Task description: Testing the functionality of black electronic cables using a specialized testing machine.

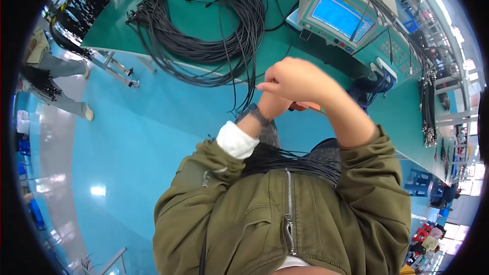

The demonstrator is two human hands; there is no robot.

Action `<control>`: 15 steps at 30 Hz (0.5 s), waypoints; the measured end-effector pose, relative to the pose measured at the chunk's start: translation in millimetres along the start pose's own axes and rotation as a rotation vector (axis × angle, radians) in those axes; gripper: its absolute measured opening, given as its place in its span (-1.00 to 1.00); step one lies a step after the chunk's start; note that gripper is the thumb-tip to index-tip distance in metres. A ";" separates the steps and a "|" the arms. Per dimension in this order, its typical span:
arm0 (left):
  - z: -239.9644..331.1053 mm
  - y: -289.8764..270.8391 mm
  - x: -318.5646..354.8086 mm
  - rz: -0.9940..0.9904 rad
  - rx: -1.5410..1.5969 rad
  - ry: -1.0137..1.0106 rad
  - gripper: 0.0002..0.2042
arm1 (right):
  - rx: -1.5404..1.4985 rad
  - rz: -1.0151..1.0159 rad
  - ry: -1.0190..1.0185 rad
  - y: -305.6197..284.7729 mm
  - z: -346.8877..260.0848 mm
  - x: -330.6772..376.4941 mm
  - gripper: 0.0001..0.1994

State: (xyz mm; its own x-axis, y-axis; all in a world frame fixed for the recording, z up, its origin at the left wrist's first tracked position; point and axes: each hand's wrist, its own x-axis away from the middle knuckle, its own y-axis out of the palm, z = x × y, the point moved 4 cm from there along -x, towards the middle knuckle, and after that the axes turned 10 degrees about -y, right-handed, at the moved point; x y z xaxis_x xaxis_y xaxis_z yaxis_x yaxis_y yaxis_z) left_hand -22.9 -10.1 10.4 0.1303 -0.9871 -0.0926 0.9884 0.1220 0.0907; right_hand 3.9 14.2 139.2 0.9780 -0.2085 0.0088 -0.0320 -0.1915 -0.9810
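My right hand (295, 79) is curled over my left hand (275, 104) at the near edge of the green table, with its fingers bent and its thumb pointing left. What it grips is hidden. Most of my left fingers are covered by the right hand; a dark watch (260, 114) circles that wrist. An orange-red piece (308, 106) shows just right of the left hand, its kind unclear. Beside the hands, the loose ends of a big bundle of black cables (204, 48) hang over the table edge. More black cables (300, 165) lie across my lap.
A tester with a lit blue screen (342, 18) stands at the back right of the green table (109, 28). Dark blue cables (368, 91) plug in at its right. Black cables (429, 102) hang at the far right. Another person's legs (63, 86) show at the left.
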 end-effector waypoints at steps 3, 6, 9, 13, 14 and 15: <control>-17.5 -1.8 51.3 0.084 0.299 -0.222 -0.85 | -0.421 -0.102 0.275 57.3 15.9 17.2 -0.73; -88.4 -27.0 88.5 0.262 0.733 -0.590 -0.69 | -0.774 -0.038 0.354 97.9 14.1 31.4 -0.74; -113.9 -64.0 92.4 0.361 1.162 -0.653 -0.59 | -1.115 0.086 0.415 130.3 6.5 53.6 -0.79; -148.4 -102.6 86.8 0.098 1.511 -0.665 -0.59 | -1.228 -0.058 0.336 149.6 -25.8 66.8 -0.81; -151.0 -100.8 83.6 0.169 1.554 -0.759 -0.61 | -1.272 -0.071 0.320 157.8 -26.4 71.5 -0.81; -144.9 -95.3 78.6 0.132 1.539 -0.735 -0.61 | -1.287 -0.057 0.316 160.5 -26.5 77.1 -0.82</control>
State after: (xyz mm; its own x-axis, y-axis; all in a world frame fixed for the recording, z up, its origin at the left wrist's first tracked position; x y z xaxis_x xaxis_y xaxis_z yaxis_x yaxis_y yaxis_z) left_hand -95.4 -84.4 -149.2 -0.2972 -0.8692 0.3951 -0.0638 0.4310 0.9001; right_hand 68.7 -58.0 -12.4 0.9003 -0.3492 0.2598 -0.3355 -0.9370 -0.0969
